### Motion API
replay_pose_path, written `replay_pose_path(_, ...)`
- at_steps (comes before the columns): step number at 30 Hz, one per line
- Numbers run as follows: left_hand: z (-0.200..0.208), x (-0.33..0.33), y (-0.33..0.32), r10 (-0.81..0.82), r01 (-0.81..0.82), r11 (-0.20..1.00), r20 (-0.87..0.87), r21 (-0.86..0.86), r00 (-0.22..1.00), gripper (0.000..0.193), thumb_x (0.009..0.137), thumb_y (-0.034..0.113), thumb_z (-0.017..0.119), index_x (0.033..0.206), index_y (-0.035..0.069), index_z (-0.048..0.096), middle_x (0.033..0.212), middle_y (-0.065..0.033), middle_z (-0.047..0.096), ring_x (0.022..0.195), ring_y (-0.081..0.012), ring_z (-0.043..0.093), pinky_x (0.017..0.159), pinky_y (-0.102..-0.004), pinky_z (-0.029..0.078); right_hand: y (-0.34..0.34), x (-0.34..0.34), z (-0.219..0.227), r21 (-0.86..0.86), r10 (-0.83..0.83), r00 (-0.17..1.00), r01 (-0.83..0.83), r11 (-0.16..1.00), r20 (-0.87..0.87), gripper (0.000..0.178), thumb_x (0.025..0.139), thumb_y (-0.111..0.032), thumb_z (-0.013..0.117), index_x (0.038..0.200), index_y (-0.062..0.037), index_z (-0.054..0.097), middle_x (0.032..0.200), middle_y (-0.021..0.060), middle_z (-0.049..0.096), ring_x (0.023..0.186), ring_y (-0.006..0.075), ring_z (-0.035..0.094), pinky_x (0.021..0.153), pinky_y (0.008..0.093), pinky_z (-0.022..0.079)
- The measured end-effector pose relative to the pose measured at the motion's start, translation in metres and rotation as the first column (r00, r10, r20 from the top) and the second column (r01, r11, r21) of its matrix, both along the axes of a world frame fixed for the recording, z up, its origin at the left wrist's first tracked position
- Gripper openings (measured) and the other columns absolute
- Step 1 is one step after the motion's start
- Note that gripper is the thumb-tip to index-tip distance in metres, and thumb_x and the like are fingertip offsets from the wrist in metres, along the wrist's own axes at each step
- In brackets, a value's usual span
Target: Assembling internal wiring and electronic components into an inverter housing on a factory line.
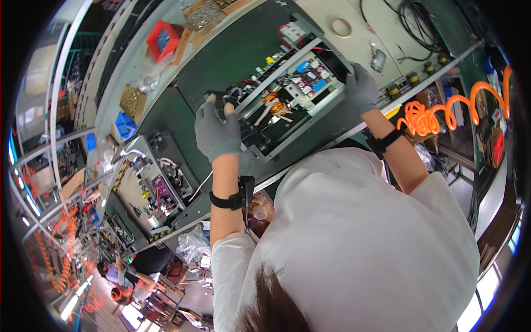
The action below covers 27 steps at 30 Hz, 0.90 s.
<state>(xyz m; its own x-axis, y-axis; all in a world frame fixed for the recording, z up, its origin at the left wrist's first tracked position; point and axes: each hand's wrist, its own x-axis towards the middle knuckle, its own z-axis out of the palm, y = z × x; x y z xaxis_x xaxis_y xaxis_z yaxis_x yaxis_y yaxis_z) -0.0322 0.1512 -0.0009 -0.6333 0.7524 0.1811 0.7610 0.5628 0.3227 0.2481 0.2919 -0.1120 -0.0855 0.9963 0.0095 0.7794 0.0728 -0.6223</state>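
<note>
An open metal chassis (314, 120) with circuit boards inside lies at a slant on the green bench mat. A copper-coloured coil (274, 105) and a board with blue parts (311, 77) show within it. My left hand (217, 130), in a grey glove with bare fingertips, grips the chassis's left end beside a black part. At the opposite end, my right hand (362, 88), gloved alike, has its fingers curled over the right edge; some of those fingertips are hidden.
A second open chassis (145, 185) sits to the left. Along the far side are a red bin (164, 41) of screws and a blue bin (125, 126). An orange coiled hose (423, 117) hangs right; black cable (415, 25) lies far right. Other people (130, 279) work at lower left.
</note>
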Motion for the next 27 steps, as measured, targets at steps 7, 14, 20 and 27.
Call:
replay_pose_path(7,-0.091,0.000,-0.106,0.096,0.060,0.958,0.515,-0.279,0.852,0.040,0.087,0.036,0.051,0.092,-0.001,0.064,0.080,-0.0233,0.064,0.079,-0.0376,0.063,0.072,-0.0425,0.048,0.002,-0.003,0.001,0.032,0.040,0.999,-0.041,0.999,0.032,0.036,0.081,-0.025,0.047,0.113,-0.0112,0.057,0.098,0.0179,0.062,0.089,0.0367,0.059,0.077,0.0432,0.046)
replay_pose_path(14,-0.085,0.020,-0.082,0.043,0.132,0.959,0.589,-0.251,0.807,0.031,0.086,0.028,0.051,0.088,-0.002,0.061,0.074,-0.0219,0.063,0.070,-0.0348,0.063,0.065,-0.0420,0.048,0.028,0.029,-0.026,0.044,-0.078,0.968,0.069,0.997,0.238,0.041,0.082,-0.033,0.046,0.117,-0.0147,0.058,0.095,0.0222,0.063,0.088,0.0418,0.060,0.075,0.0496,0.045)
replay_pose_path(20,-0.105,0.051,-0.036,-0.207,0.410,0.910,0.786,-0.064,0.582,0.027,0.085,0.023,0.055,0.103,0.002,0.060,0.089,-0.0221,0.064,0.076,-0.0308,0.064,0.069,-0.0393,0.049,0.083,0.082,-0.017,0.104,-0.230,0.885,0.206,0.973,0.405,0.048,0.083,-0.040,0.046,0.119,-0.0101,0.057,0.105,0.0207,0.062,0.098,0.0396,0.058,0.084,0.0466,0.045)
replay_pose_path(27,-0.188,0.014,-0.055,-0.038,0.169,0.980,0.746,-0.100,0.665,0.029,0.086,0.027,0.054,0.108,0.008,0.059,0.089,-0.0181,0.064,0.078,-0.0317,0.062,0.069,-0.0372,0.049,0.134,0.119,-0.013,0.087,-0.386,0.761,0.402,0.911,0.521,0.058,0.084,-0.036,0.045,0.138,-0.0193,0.034,0.118,0.0234,0.056,0.109,0.0383,0.055,0.092,0.0453,0.042)
